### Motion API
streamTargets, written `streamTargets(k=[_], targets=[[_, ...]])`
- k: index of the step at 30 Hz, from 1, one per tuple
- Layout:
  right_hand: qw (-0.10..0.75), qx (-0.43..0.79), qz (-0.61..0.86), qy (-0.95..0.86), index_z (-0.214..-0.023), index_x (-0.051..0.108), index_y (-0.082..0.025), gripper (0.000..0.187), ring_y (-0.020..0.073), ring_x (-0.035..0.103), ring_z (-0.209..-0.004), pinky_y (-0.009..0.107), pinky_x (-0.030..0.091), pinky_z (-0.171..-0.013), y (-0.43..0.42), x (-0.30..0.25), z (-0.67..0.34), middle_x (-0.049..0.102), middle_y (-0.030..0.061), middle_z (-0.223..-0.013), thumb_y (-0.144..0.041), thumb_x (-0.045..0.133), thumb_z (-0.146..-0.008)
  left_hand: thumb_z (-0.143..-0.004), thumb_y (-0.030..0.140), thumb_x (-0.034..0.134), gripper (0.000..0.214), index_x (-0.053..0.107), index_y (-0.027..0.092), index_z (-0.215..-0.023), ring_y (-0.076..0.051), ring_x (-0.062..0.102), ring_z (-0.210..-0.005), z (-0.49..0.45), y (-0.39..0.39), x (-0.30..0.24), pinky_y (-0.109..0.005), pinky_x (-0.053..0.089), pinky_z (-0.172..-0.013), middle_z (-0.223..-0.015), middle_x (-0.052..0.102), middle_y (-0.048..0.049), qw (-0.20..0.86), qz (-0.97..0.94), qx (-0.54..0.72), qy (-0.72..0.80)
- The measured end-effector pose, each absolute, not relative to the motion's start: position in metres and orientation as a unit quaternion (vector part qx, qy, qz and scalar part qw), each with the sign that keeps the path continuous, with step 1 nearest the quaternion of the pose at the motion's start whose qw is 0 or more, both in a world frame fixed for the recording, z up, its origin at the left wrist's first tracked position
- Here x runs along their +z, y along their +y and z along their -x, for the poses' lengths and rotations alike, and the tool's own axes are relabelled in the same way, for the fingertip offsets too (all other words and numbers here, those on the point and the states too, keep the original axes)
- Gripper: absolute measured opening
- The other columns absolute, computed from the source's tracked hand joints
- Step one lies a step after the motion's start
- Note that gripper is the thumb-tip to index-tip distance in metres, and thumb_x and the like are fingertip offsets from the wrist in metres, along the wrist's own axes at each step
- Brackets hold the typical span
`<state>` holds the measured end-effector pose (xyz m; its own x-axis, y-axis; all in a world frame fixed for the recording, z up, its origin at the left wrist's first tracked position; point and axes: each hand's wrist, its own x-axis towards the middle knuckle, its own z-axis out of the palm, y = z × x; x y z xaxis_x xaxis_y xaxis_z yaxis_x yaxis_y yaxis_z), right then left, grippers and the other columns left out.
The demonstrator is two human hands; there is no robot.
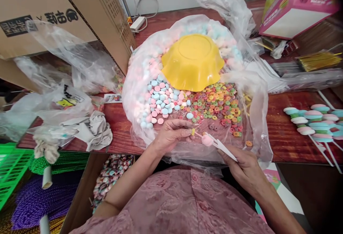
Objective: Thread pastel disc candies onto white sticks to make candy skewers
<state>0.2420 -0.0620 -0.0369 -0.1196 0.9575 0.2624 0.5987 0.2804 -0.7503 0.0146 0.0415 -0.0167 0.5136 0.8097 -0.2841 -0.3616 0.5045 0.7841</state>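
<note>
My left hand point(174, 134) pinches a thin stick close to a small yellow candy piece point(193, 131) threaded on it. A round pink marshmallow point(207, 139) sits at the stick's other end. My right hand point(243, 164) is closed on a white tweezer-like tool point(225, 150), whose tips meet the marshmallow. Both hands are over the near edge of a clear plastic sheet point(257, 119). On the sheet lie pink, blue and white marshmallows point(160, 100) and colourful ring candies point(214, 101). An upside-down yellow bowl point(193, 60) rests among them.
Striped marshmallow skewers point(317, 121) lie at the right table edge. A cardboard box point(66, 19) stands at left, with crumpled bags point(61, 94) and a grey cloth point(93, 130) before it. A pink carton point(294, 12) is at back right. Beaded strings point(112, 173) fill a box below.
</note>
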Motion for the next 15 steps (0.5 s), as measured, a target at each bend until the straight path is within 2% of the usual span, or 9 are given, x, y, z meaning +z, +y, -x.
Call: streamTargets(k=[5,8,11,15], targets=[[0.342,0.298,0.547,-0.703,-0.100,0.076,-0.023,0.029,0.0166,0.065,-0.064,0.025,0.051,-0.061,-0.065,-0.040,-0.242,0.071,0.0018,-0.075,-0.022,0.047,-0.095,-0.061,0.031,0.089,0.028,0.075,0.012,-0.076,-0.009,0.059,-0.046,-0.013,0.040,-0.022,-0.018,0.042,-0.042,-0.060,0.069,-0.0012,0.752,-0.409,0.372,0.359],[0.354,0.348,0.576,-0.650,-0.082,0.073,-0.020,0.029,0.0143,0.054,-0.053,0.024,0.044,-0.053,-0.067,-0.046,-0.237,0.058,-0.0007,-0.059,-0.034,0.052,-0.095,-0.060,0.029,0.090,0.027,0.075,0.012,-0.074,-0.007,0.057,-0.045,-0.014,0.037,-0.022,-0.018,0.041,-0.041,-0.062,0.069,-0.0009,0.737,-0.410,0.387,0.373],[0.377,0.403,0.596,-0.584,-0.069,0.067,-0.019,0.039,0.0123,0.046,-0.048,0.024,0.038,-0.047,-0.066,-0.050,-0.231,0.048,-0.0022,-0.052,-0.046,0.055,-0.094,-0.060,0.029,0.090,0.029,0.077,0.013,-0.080,-0.011,0.065,-0.054,-0.016,0.033,-0.021,-0.022,0.053,-0.054,-0.068,0.073,-0.0031,0.762,-0.332,0.411,0.373],[0.392,0.421,0.597,-0.559,-0.063,0.061,-0.018,0.043,0.0117,0.044,-0.047,0.024,0.036,-0.047,-0.066,-0.051,-0.229,0.048,-0.0019,-0.052,-0.049,0.055,-0.093,-0.059,0.028,0.091,0.031,0.078,0.014,-0.083,-0.017,0.073,-0.072,-0.020,0.031,-0.022,-0.029,0.059,-0.071,-0.082,0.077,-0.0067,0.768,-0.254,0.456,0.371]])
